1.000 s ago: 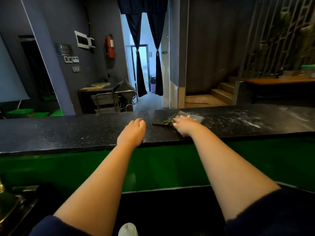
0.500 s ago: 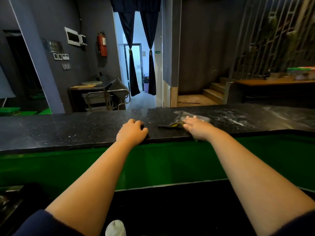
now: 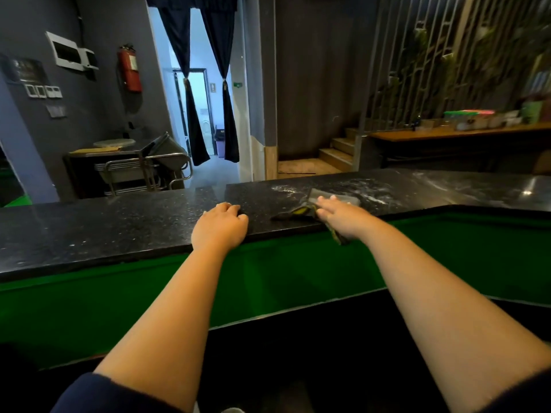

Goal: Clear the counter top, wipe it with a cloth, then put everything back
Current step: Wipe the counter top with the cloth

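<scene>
A black speckled counter top (image 3: pixel 119 225) runs across the view above a green front panel. My right hand (image 3: pixel 343 217) lies flat on a grey and yellow cloth (image 3: pixel 301 211) near the counter's near edge, pressing it down. White wet streaks (image 3: pixel 366 189) show on the stone just beyond the cloth. My left hand (image 3: pixel 220 226) rests on the counter's near edge to the left of the cloth, fingers curled over the stone, holding nothing.
A wooden side counter (image 3: pixel 453 134) with several containers stands at the far right. Beyond the counter are a metal trolley (image 3: pixel 143 171), steps (image 3: pixel 337 150) and a curtained doorway (image 3: pixel 205 114). A red fire extinguisher (image 3: pixel 129 70) hangs on the wall.
My right hand has slid the cloth to the right along the counter. My left hand's fingers have curled on the edge. The view has turned to the right.
</scene>
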Demonstrator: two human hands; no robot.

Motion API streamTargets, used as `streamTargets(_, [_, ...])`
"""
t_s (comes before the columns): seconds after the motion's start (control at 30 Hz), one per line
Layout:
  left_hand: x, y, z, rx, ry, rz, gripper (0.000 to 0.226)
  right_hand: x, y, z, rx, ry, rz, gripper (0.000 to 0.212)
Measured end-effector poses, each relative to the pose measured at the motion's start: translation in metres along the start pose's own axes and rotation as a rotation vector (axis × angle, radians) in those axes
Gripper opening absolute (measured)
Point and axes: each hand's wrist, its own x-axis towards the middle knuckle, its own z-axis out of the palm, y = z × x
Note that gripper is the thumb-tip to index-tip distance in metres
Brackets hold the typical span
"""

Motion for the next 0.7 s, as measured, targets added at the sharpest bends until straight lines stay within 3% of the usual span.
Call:
streamTargets(0.13, [0.0, 0.001, 0.001, 0.04, 0.016, 0.019, 0.051, 0.028, -0.016, 0.006, -0.201, 0.001, 0.074, 0.047])
streamTargets(0.27, [0.003, -0.002, 0.004, 0.04, 0.015, 0.03, 0.051, 0.036, -0.066, 0.029, -0.269, 0.013, -0.167, 0.047])
streamTargets(0.37, [0.004, -0.006, 0.002, 0.003, -0.004, 0.02, 0.051, 0.045, -0.06, 0.035, -0.109, -0.07, -0.246, 0.049])
streamTargets(0.47, [0.002, -0.006, 0.002, -0.025, -0.022, 0.004, 0.05, 0.051, -0.022, 0.024, -0.047, -0.08, -0.204, 0.05])
streamTargets(0.63, [0.019, 0.007, -0.001, -0.205, -0.058, -0.218, 0.044, 0.063, -0.007, 0.009, -0.105, -0.066, -0.186, 0.047])
streamTargets(0.7, [0.024, 0.017, 0.004, -0.232, 0.021, -0.267, 0.039, 0.07, -0.027, 0.013, -0.119, -0.087, -0.275, 0.047])
